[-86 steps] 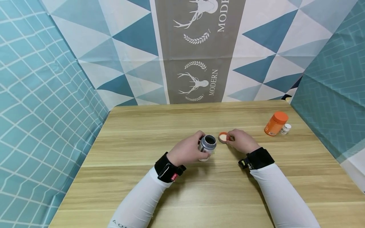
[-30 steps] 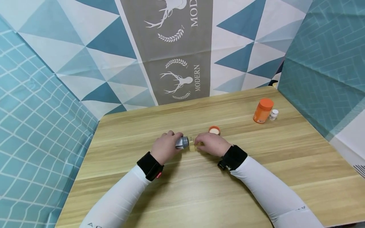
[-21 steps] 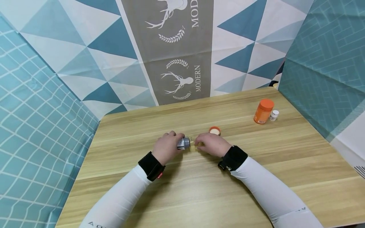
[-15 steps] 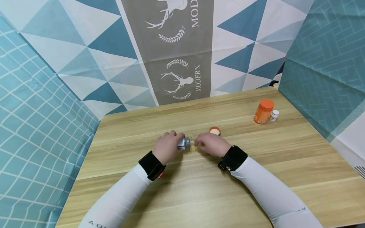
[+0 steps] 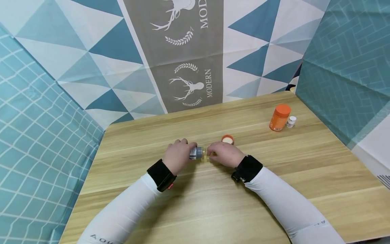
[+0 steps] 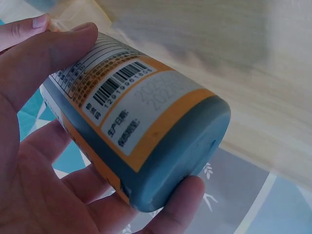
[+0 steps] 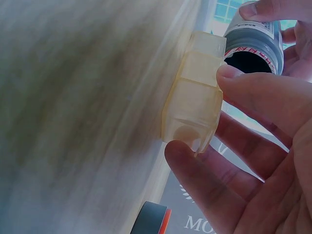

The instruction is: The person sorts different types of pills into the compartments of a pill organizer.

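Observation:
My left hand [image 5: 176,157] grips a grey pill bottle [image 5: 194,153] with an orange-and-white label, thumb on one side and fingers round the other. The bottle lies tipped on its side in the air, its uncapped mouth facing right. Opposite it, my right hand [image 5: 226,154] holds a translucent yellowish pill box [image 7: 195,105] between thumb and fingers. In the right wrist view the box has several compartments, and the dark bottle mouth is close beside its far end. A pale round shape shows near the box's lower end. Whether bottle and box touch, I cannot tell.
Just behind my right hand, a cap [image 5: 228,139] with an orange rim lies inside-up on the wooden table [image 5: 195,210]. An orange bottle [image 5: 279,118] with an orange lid stands at the back right, beside a small white bottle [image 5: 291,121]. Patterned cloth hangs behind.
About three seconds ago the bottle was nearly upright and my right hand was at the cap. Now the bottle is tipped sideways and my right hand holds the pill box. The last second shows little movement.

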`<act>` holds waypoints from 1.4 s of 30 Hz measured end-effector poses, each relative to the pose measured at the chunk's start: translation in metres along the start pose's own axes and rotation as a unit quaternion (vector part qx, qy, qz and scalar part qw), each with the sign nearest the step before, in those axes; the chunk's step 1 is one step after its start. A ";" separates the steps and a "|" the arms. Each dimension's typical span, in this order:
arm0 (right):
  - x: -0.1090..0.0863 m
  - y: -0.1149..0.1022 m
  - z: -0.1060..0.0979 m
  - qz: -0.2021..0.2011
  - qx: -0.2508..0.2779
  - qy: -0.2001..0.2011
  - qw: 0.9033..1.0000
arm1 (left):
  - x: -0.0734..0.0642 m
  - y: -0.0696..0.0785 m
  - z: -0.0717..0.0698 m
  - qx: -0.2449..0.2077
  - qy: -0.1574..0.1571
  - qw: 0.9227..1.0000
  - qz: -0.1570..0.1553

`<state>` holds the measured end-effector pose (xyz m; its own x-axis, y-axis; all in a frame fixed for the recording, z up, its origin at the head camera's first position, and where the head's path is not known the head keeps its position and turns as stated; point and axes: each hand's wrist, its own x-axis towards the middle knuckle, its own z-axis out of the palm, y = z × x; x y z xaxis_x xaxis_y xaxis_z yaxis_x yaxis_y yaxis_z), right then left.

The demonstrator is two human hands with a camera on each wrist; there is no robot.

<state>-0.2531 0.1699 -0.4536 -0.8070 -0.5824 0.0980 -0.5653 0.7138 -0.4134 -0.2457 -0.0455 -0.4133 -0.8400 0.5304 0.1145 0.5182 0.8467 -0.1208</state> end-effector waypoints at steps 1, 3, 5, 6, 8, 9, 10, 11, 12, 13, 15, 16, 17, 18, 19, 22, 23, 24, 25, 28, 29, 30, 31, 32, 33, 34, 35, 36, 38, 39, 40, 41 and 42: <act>0.000 0.000 0.000 0.002 0.003 -0.001 1.000 | 0.000 0.000 0.000 0.002 -0.003 1.000 0.001; 0.000 -0.001 0.001 0.003 0.008 -0.003 1.000 | 0.001 0.000 -0.001 0.008 -0.010 1.000 0.003; 0.000 -0.001 0.002 0.002 0.008 -0.004 1.000 | 0.002 0.001 -0.002 0.015 -0.021 1.000 0.004; 0.000 -0.001 0.002 0.000 0.008 -0.003 1.000 | 0.003 0.001 -0.003 0.019 -0.028 0.999 0.004; -0.001 -0.001 0.002 -0.004 0.006 -0.002 1.000 | 0.005 0.002 -0.005 0.024 -0.039 0.999 0.005; -0.001 -0.001 0.002 -0.005 0.005 -0.001 1.000 | 0.006 0.003 -0.007 0.028 -0.045 0.999 0.006; -0.001 -0.001 0.002 -0.007 0.003 0.000 1.000 | 0.007 0.004 -0.008 0.031 -0.048 0.998 0.008; -0.001 -0.001 0.002 -0.008 0.003 0.000 1.000 | 0.008 0.004 -0.010 0.035 -0.052 0.998 0.010; -0.001 -0.001 0.002 -0.009 0.003 0.001 1.000 | 0.009 0.005 -0.012 0.038 -0.054 0.998 0.012; -0.001 -0.001 0.002 -0.010 0.002 0.002 1.000 | 0.009 0.006 -0.014 0.041 -0.055 0.998 0.013; -0.001 -0.001 0.002 -0.012 0.001 0.003 1.000 | 0.010 0.008 -0.017 0.050 -0.059 0.997 0.016; -0.001 -0.001 0.002 -0.013 0.000 0.004 1.000 | 0.011 0.008 -0.018 0.053 -0.060 0.997 0.016; -0.001 -0.001 0.002 -0.013 0.000 0.004 1.000 | 0.011 0.009 -0.019 0.057 -0.062 0.996 0.017; -0.001 -0.001 0.002 -0.013 0.000 0.004 1.000 | 0.012 0.009 -0.020 0.062 -0.064 0.996 0.019; -0.001 -0.001 0.002 -0.013 -0.001 0.005 1.000 | 0.013 0.010 -0.020 0.067 -0.067 0.995 0.020; -0.002 -0.001 0.001 -0.013 -0.001 0.006 1.000 | 0.016 0.012 -0.023 0.081 -0.077 0.993 0.026; -0.002 -0.002 0.001 -0.013 -0.001 0.007 1.000 | 0.017 0.013 -0.023 0.085 -0.080 0.993 0.028; -0.002 -0.002 0.001 -0.013 0.000 0.007 1.000 | 0.018 0.014 -0.024 0.089 -0.084 0.992 0.029; -0.002 -0.002 0.000 -0.013 0.001 0.007 1.000 | 0.018 0.015 -0.025 0.093 -0.088 0.991 0.030; -0.002 -0.002 0.000 -0.011 0.004 0.008 1.000 | 0.021 0.017 -0.028 0.103 -0.096 0.989 0.033; -0.002 -0.002 0.000 -0.012 0.004 0.009 1.000 | 0.021 0.017 -0.028 0.108 -0.099 0.989 0.035; -0.002 -0.001 0.000 -0.011 0.005 0.010 1.000 | 0.021 0.018 -0.029 0.115 -0.101 0.988 0.036; -0.002 0.000 0.001 -0.011 0.004 0.011 1.000 | 0.022 0.019 -0.030 0.120 -0.102 0.987 0.038; -0.002 0.000 0.001 -0.010 0.004 0.012 1.000 | 0.022 0.019 -0.031 0.124 -0.103 0.986 0.039; -0.002 0.001 0.002 -0.010 0.004 0.013 1.000 | 0.023 0.020 -0.031 0.129 -0.103 0.985 0.041; -0.001 0.002 0.002 -0.009 0.004 0.012 1.000 | 0.023 0.020 -0.032 0.132 -0.104 0.985 0.042; -0.001 0.002 0.003 -0.008 0.004 0.012 1.000 | 0.024 0.021 -0.032 0.135 -0.105 0.984 0.043; -0.001 0.002 0.003 -0.006 0.004 0.011 1.000 | 0.025 0.021 -0.032 0.139 -0.106 0.984 0.044; 0.000 0.003 0.003 -0.005 0.004 0.010 1.000 | 0.027 0.021 -0.032 0.144 -0.111 0.982 0.047; 0.000 0.003 0.003 -0.004 0.004 0.009 1.000 | 0.028 0.021 -0.032 0.147 -0.114 0.981 0.049; 0.001 0.003 0.003 -0.004 0.004 0.009 1.000 | 0.029 0.021 -0.031 0.150 -0.116 0.981 0.051; 0.001 0.003 0.003 -0.004 0.004 0.009 1.000 | 0.030 0.022 -0.032 0.155 -0.119 0.979 0.052; 0.001 0.003 0.003 -0.004 0.003 0.009 1.000 | 0.031 0.022 -0.032 0.158 -0.122 0.978 0.053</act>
<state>-0.2554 0.1706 -0.4573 -0.8050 -0.5812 0.1188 -0.5714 0.7059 -0.4186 -0.2549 -0.0093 -0.3806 -0.8171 0.5565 -0.1502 0.5619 0.7108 -0.4232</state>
